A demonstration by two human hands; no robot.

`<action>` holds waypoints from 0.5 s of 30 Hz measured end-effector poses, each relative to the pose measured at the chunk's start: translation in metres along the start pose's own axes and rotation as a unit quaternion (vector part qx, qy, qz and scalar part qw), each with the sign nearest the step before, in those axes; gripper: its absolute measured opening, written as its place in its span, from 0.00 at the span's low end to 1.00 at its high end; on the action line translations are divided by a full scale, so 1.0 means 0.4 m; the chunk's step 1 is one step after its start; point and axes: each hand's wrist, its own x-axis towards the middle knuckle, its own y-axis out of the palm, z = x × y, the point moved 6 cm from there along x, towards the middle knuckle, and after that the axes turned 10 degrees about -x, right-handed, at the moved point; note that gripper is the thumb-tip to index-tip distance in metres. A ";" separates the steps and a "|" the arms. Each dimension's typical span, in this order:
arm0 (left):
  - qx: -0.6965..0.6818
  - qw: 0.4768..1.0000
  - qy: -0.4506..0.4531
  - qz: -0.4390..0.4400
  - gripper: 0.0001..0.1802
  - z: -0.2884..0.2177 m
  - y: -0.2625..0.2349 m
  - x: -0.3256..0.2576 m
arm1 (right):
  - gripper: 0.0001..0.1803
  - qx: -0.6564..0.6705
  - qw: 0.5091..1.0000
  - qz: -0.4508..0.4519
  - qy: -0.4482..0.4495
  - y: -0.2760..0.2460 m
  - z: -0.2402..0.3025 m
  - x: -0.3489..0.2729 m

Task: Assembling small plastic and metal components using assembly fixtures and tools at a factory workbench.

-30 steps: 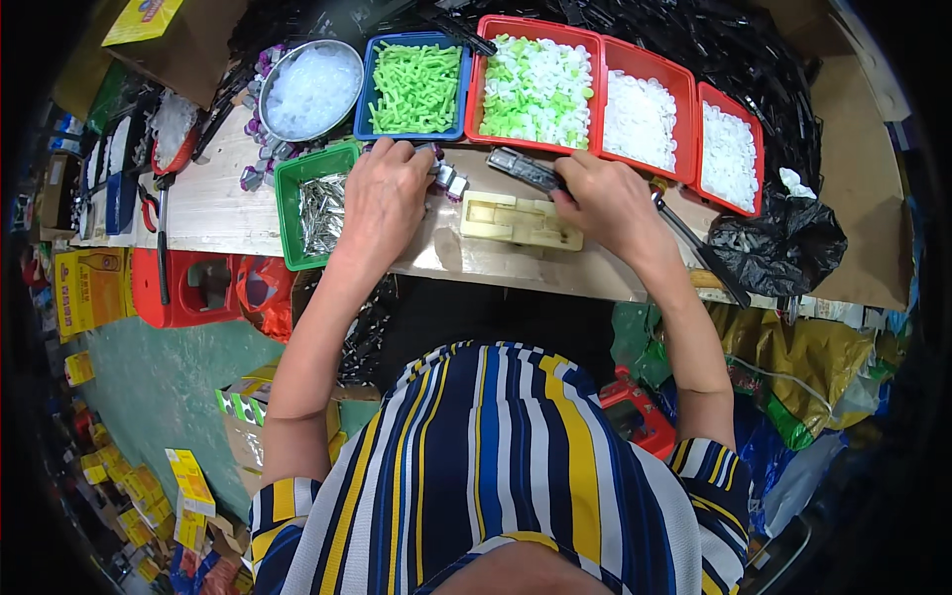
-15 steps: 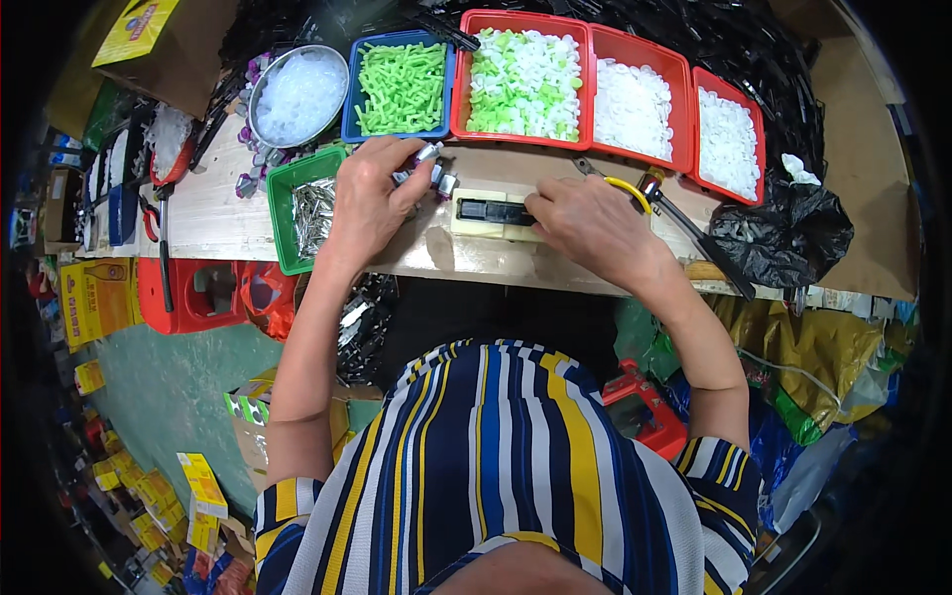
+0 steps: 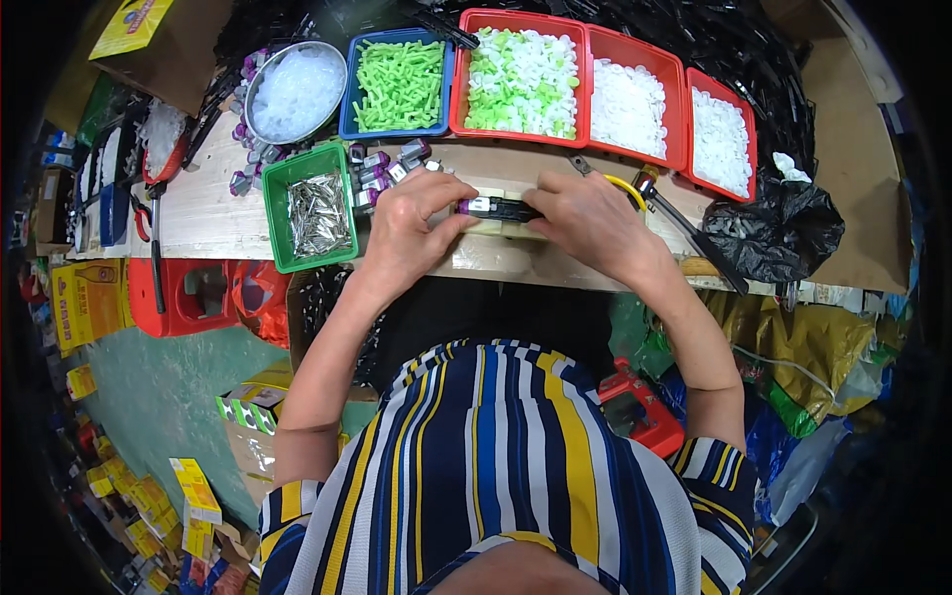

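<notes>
A cream block (image 3: 488, 228) lies on the bench in front of me, with a slim black plastic part (image 3: 512, 210) set in it. At the left end of the black part sits a small silver-and-purple piece (image 3: 478, 206), pinched by my left hand (image 3: 412, 220). My right hand (image 3: 593, 216) is closed on the right end of the black part, which its fingers partly hide. Several more silver-and-purple pieces (image 3: 375, 171) lie loose beyond my left hand, beside a green tray (image 3: 269, 220) of metal pins.
Along the back stand a metal bowl (image 3: 342, 104) of clear pieces, a blue tray (image 3: 346, 111) of green strips and a red tray (image 3: 460, 99) of green and white pieces. Yellow-handled pliers (image 3: 627, 192) and a black plastic bag (image 3: 783, 233) lie to the right.
My left hand has moved right from the loose pieces, bringing a silver-and-purple piece to the black part's left end. My right hand stays on the black part.
</notes>
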 end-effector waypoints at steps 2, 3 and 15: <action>-0.009 1.000 -0.003 -0.007 0.15 -0.007 0.000 -0.001 | 0.14 0.075 0.989 -0.125 0.028 -0.040 0.001 -0.005; -0.020 1.000 -0.006 -0.012 0.15 -0.010 0.001 0.000 | 0.14 0.075 0.989 -0.125 0.028 -0.038 0.008 -0.004; -0.374 0.881 -0.290 -0.009 0.12 0.061 0.027 -0.028 | 0.19 0.028 0.956 -0.291 -0.031 -0.031 0.081 0.008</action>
